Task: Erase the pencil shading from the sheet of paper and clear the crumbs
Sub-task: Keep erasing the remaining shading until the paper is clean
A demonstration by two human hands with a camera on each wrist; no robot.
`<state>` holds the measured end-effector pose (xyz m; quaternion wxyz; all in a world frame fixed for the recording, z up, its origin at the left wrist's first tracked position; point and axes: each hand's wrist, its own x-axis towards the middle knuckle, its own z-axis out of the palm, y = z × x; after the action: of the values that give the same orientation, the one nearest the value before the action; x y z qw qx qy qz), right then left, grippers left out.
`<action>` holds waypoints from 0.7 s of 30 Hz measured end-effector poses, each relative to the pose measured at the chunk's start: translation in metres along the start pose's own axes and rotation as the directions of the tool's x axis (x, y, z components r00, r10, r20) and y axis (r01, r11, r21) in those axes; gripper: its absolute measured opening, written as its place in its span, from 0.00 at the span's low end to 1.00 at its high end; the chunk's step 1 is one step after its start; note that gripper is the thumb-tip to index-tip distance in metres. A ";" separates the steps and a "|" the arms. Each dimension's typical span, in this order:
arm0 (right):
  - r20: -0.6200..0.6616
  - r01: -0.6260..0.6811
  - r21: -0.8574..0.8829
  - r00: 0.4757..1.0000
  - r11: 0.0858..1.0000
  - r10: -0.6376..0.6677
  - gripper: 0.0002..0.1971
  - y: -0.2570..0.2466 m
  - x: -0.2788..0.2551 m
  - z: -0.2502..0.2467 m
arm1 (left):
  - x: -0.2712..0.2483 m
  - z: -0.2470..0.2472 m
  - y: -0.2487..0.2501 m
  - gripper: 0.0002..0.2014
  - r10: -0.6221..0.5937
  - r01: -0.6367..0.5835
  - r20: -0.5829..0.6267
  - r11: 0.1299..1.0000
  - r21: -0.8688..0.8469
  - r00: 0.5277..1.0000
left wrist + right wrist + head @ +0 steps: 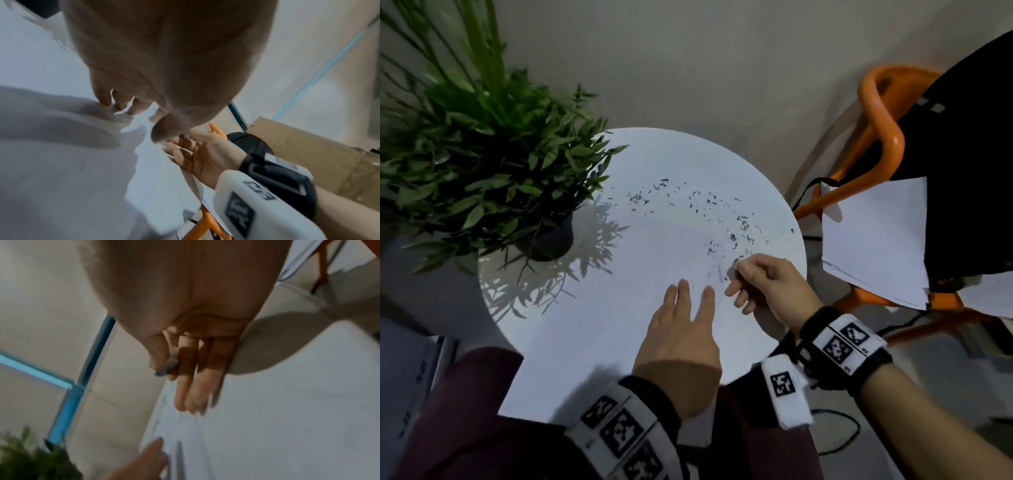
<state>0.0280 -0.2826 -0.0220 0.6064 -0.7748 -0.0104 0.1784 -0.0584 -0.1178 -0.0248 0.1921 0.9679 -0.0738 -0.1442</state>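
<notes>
My right hand (763, 284) pinches a small pale eraser (732, 270) between thumb and forefinger, its tip at or just above the paper (619, 308); the other fingers hang loose. In the right wrist view the eraser (169, 364) pokes out beside my thumb. My left hand (681, 332) lies flat with fingers spread, pressing the paper to the table (774, 192), just left of the right hand.

The paper covers most of the near part of the round white table, and I cannot make out its far edge against the top. Only a faint grey smudge (719, 274) of shading is left, just left of the eraser tip and close to my left fingertips. So the right hand is the nearer one, and the next rub, I judge, goes a short way left toward the smudge while the left hand keeps the paper from creeping.

The crumbs (709, 209) lie in a loose band beyond both hands, running from the middle of the table toward its right edge, with the thickest of them just beyond the eraser. Sweeping them off looks shortest toward the far right.

I can read no brand or writing; the wristbands (846, 342) carry only black-and-white square codes.
</notes>
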 end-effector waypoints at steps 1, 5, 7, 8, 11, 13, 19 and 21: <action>0.005 -0.033 0.131 0.999 0.991 0.033 0.14 -0.004 -0.001 0.000 | 0.000 -0.014 -0.003 0.35 -0.019 0.016 0.110 1.000 0.025 0.994; 0.147 -0.162 0.343 0.982 0.925 0.117 0.14 -0.023 -0.009 0.003 | 0.021 -0.052 -0.028 0.50 -0.008 -0.030 0.136 0.961 0.273 0.991; 0.294 -0.284 0.335 0.937 0.898 0.187 0.15 -0.025 -0.014 0.009 | 0.033 -0.062 -0.043 0.61 -0.084 0.017 0.167 0.930 0.367 0.982; 0.377 -0.349 0.316 0.900 0.883 0.220 0.15 -0.024 -0.014 0.013 | 0.037 -0.064 -0.048 0.64 -0.120 0.038 0.197 0.927 0.373 0.973; 0.505 -0.425 0.218 0.820 0.878 0.271 0.15 -0.022 -0.004 0.026 | 0.041 -0.059 -0.058 0.68 -0.149 0.047 0.259 0.931 0.363 0.954; 0.344 -0.324 0.307 0.915 0.895 0.213 0.14 -0.022 0.014 0.035 | 0.041 -0.055 -0.061 0.68 -0.155 0.042 0.273 0.925 0.379 0.950; -0.116 0.063 0.436 0.993 0.898 -0.014 0.09 -0.041 0.034 0.028 | 0.048 -0.057 -0.060 0.69 -0.172 0.022 0.287 0.887 0.461 0.942; 0.054 -0.095 0.422 0.995 0.901 0.080 0.11 -0.041 0.025 0.024 | 0.052 -0.058 -0.059 0.71 -0.157 0.006 0.268 0.873 0.488 0.951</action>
<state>0.0529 -0.2436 0.0051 0.7514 -0.6208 0.0526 0.2171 0.0140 -0.0541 -0.0101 -0.0744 0.9541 -0.0942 -0.2742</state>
